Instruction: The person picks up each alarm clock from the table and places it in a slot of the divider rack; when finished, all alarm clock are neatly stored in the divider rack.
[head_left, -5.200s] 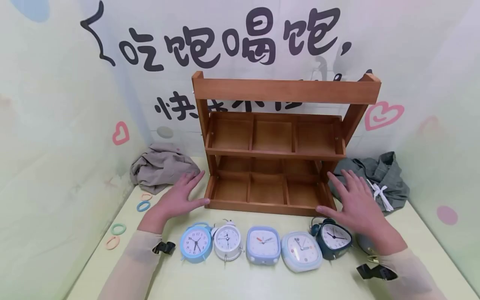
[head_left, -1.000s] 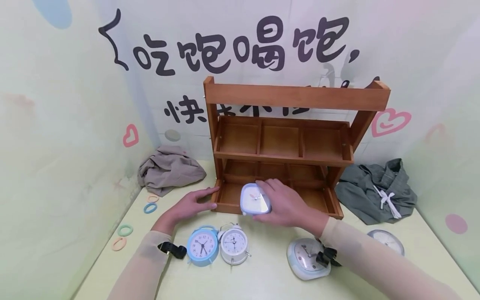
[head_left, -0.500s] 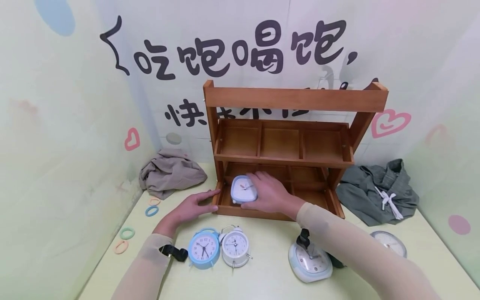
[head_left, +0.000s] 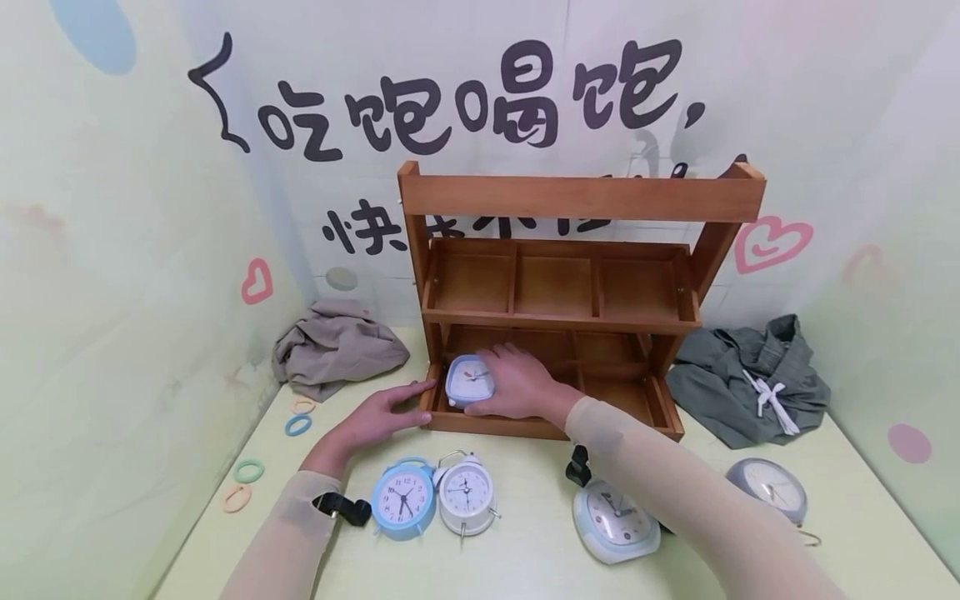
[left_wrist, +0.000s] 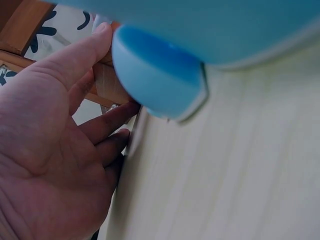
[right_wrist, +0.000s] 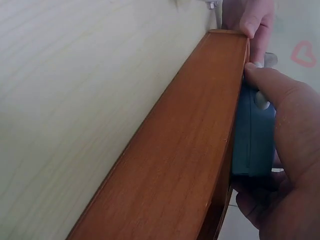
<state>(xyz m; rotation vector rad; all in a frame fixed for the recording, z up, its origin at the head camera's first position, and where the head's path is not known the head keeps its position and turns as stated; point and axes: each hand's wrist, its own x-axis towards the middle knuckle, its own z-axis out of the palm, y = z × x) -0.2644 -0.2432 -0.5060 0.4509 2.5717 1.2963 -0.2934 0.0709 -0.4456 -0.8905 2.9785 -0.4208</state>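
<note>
My right hand (head_left: 517, 383) grips a lavender-blue square alarm clock (head_left: 467, 382) from its right side. The clock is in the left compartment of the lower front tray of a brown wooden shelf (head_left: 585, 200); whether it touches the bottom cannot be seen. In the right wrist view its side (right_wrist: 254, 132) shows between thumb and fingers, behind the tray's front board (right_wrist: 175, 135). My left hand (head_left: 372, 419) touches the tray's left end with extended fingers. Close to my left wrist stand a light blue round alarm clock (head_left: 403, 500) and a white twin-bell alarm clock (head_left: 465, 493).
A white-and-blue clock (head_left: 617, 523) lies below my right forearm, which mostly hides a dark clock behind it. A grey clock (head_left: 767, 487) lies at right. Grey-brown cloth (head_left: 337, 348) and dark grey cloth (head_left: 750, 379) flank the shelf. Several coloured rings (head_left: 248, 471) lie at left.
The lavender-blue clock has left the row on the table. My right hand has carried it leftward into the left compartment. My left hand has stayed at the tray's left end.
</note>
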